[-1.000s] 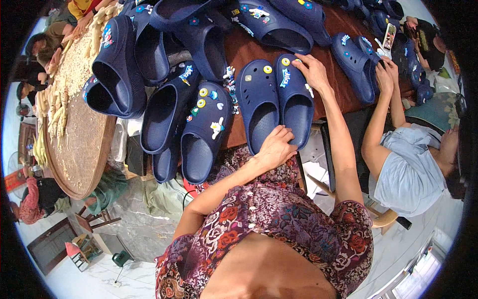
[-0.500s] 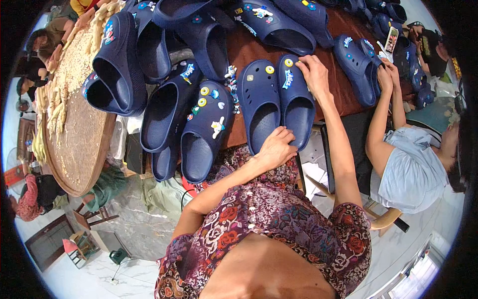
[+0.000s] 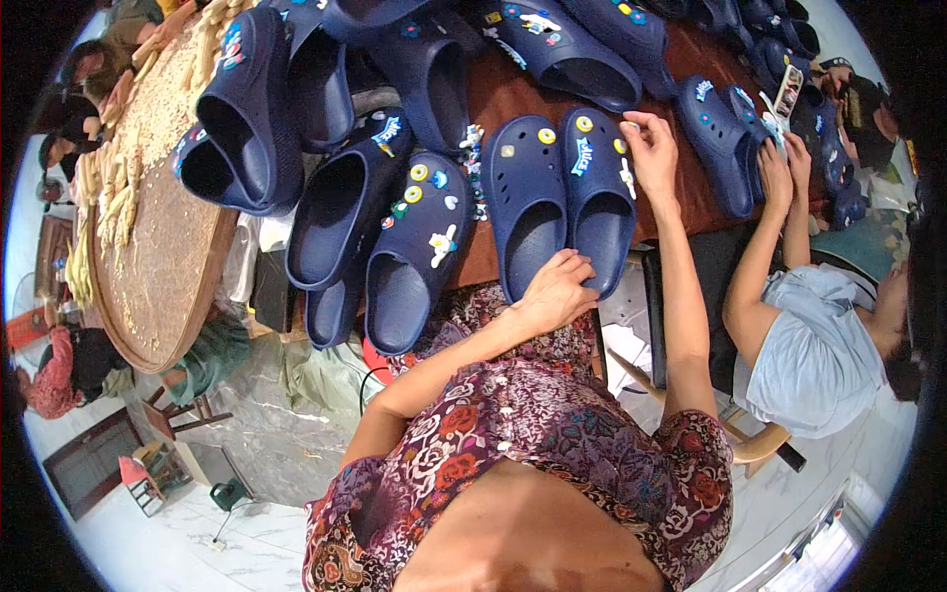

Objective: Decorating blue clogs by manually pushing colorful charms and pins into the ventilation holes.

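Two navy clogs stand side by side before me, toes pointing away. The right clog [image 3: 600, 227] carries several charms: yellow rings, a blue-and-white lettered tag and a white figure. On the left clog [image 3: 530, 178] there is one yellow ring and a small pale square charm. My left hand [image 3: 557, 293] grips the right clog's heel edge, thumb and fingers closed on it. Just right of that clog's toe is my right hand [image 3: 653, 163], fingers bent and slightly apart, with nothing visible between them. A strand of small charms [image 3: 473, 173] lies left of the pair.
More navy clogs [image 3: 414, 266] crowd the left and far side of the brown-covered table [image 3: 493, 89]. A round woven tray [image 3: 148, 266] with corn cobs and kernels is at the left. On the right, a person in light blue [image 3: 814, 345] handles something beside another clog pair [image 3: 717, 138].
My right hand has come away from the right clog's toe, moving right and uncovering a yellow ring and a white figure charm. My left hand stays at the heel.
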The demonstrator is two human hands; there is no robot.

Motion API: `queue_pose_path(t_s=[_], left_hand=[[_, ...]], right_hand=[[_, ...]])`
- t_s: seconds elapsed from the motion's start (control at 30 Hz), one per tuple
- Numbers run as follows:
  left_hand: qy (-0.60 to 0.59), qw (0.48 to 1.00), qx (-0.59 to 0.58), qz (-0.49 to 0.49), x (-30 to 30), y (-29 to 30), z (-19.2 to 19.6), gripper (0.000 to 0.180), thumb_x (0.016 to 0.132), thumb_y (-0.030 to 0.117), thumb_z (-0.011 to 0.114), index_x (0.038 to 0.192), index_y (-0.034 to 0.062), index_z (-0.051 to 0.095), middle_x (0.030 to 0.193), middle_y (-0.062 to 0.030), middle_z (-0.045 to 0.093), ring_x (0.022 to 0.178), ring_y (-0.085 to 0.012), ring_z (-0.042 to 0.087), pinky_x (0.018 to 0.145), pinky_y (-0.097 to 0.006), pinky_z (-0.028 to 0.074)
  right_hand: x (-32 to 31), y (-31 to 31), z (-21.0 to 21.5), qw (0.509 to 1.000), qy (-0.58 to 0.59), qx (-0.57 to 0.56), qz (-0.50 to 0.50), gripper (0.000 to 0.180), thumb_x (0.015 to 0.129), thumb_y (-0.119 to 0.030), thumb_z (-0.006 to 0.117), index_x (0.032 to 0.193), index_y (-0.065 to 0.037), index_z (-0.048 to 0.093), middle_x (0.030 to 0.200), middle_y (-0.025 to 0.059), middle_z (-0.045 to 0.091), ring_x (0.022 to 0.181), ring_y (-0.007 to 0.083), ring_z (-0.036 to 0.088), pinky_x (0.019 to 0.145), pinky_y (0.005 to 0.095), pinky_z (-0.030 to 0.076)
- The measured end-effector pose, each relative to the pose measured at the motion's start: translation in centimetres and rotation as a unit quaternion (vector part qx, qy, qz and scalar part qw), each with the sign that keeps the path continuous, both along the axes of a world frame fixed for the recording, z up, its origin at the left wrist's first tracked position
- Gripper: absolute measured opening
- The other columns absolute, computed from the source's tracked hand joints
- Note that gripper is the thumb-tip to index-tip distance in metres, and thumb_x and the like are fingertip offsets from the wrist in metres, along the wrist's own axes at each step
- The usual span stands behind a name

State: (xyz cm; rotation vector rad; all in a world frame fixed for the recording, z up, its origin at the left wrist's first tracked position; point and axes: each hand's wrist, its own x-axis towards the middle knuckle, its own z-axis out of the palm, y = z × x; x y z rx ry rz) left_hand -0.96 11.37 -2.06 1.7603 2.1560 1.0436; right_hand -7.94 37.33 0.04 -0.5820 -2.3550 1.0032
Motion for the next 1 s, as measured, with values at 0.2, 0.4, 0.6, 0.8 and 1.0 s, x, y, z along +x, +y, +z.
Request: queue_pose_path(t_s=[0.2, 0.4, 0.6, 0.8, 1.0], left_hand=[[-0.03, 0.998, 0.046, -0.008, -0.1, -0.5, 0.1, 0.024, 0.076, 0.022, 0.076, 0.098, 0.012, 0.074, 0.112, -0.0087, 0.063, 0.117, -0.0281, 0.055, 0.105, -0.045, 0.038], [-0.045, 0.986, 0.143, 0.073, -1.1, -2.2, 2.3, 0.031, 0.076, 0.012, 0.074, 0.107, 0.0117, 0.073, 0.118, -0.0116, 0.061, 0.118, -0.0329, 0.055, 0.101, -0.049, 0.042], [-0.093, 0.972, 0.136, 0.166, -1.8, -3.5, 1.9, 0.032, 0.079, 0.004, 0.07, 0.111, 0.0095, 0.071, 0.118, -0.0134, 0.061, 0.115, -0.0355, 0.056, 0.096, -0.044, 0.048], [-0.156, 0.969, 0.086, 0.169, -1.5, -3.0, 1.6, 0.035, 0.084, 0.005, 0.068, 0.118, 0.006, 0.066, 0.119, -0.0162, 0.06, 0.113, -0.0349, 0.056, 0.096, -0.042, 0.048], [-0.194, 0.957, 0.119, 0.181, -2.0, -3.0, 1.6, 0.039, 0.086, 0.004, 0.066, 0.125, 0.0033, 0.06, 0.121, -0.0181, 0.059, 0.111, -0.0366, 0.058, 0.095, -0.042, 0.048]], right_hand=[[-2.7, -4.1, 2.9, 0.988, 0.016, -0.068, 0.141, 0.019, 0.089, -0.017, 0.07, 0.105, -0.008, 0.071, 0.098, 0.0078, 0.068, 0.089, 0.0174, 0.067, 0.077, 0.0292, 0.052], [-7.4, -9.3, 3.0, 0.968, 0.017, 0.053, 0.243, 0.019, 0.086, -0.026, 0.069, 0.095, -0.009, 0.07, 0.091, 0.0121, 0.067, 0.088, 0.0311, 0.065, 0.078, 0.0392, 0.051], [-9.2, -14.4, 1.7, 0.936, -0.072, 0.183, 0.293, 0.018, 0.084, -0.027, 0.068, 0.09, -0.009, 0.069, 0.087, 0.0112, 0.068, 0.087, 0.0334, 0.066, 0.078, 0.0453, 0.05], [-8.2, -14.6, 0.9, 0.935, -0.025, 0.124, 0.331, 0.023, 0.087, -0.029, 0.068, 0.093, -0.007, 0.069, 0.09, 0.0128, 0.068, 0.089, 0.0336, 0.065, 0.079, 0.0442, 0.05], [-3.4, -8.2, 4.9, 0.979, 0.023, 0.013, 0.204, 0.016, 0.089, -0.016, 0.066, 0.099, -0.004, 0.07, 0.098, 0.0139, 0.069, 0.093, 0.0289, 0.067, 0.083, 0.0363, 0.052]])
